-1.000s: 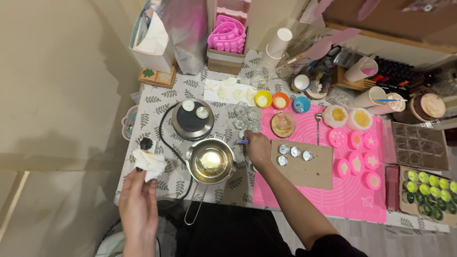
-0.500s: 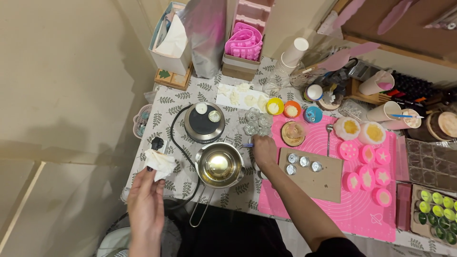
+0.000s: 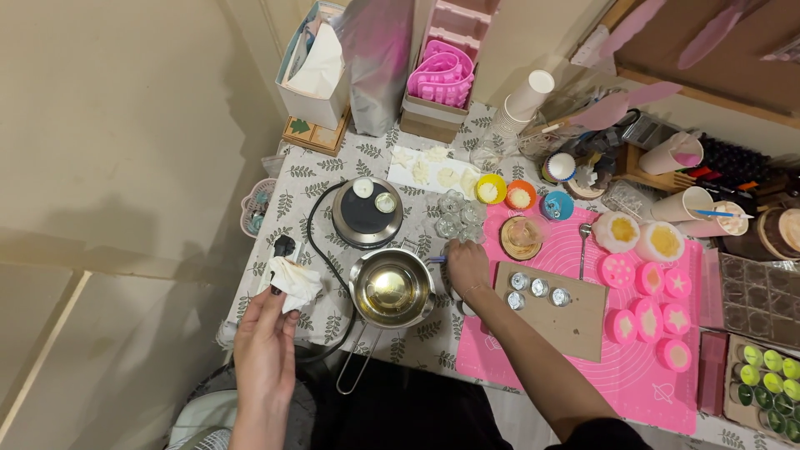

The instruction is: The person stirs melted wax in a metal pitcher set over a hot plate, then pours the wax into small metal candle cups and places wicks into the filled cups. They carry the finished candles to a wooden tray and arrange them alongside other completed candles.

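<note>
Crumpled tissue (image 3: 292, 282), pinched in the left hand (image 3: 265, 340) over the table (image 3: 321, 179) edge, left of the pot (image 3: 390, 288); right hand (image 3: 467, 267) fingers grasp a small blue tool (image 3: 436, 259) beyond the pot.

A white tablecloth (image 3: 333, 167) printed with dark leaves carries a pink mat (image 3: 633, 367) and silver saucepan (image 3: 390, 289).

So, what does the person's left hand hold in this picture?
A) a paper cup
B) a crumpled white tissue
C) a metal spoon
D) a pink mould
B: the left hand grips a crumpled white tissue at the table edge, left of the metal pot, while the right hand rests on the table beside the pot.
</note>
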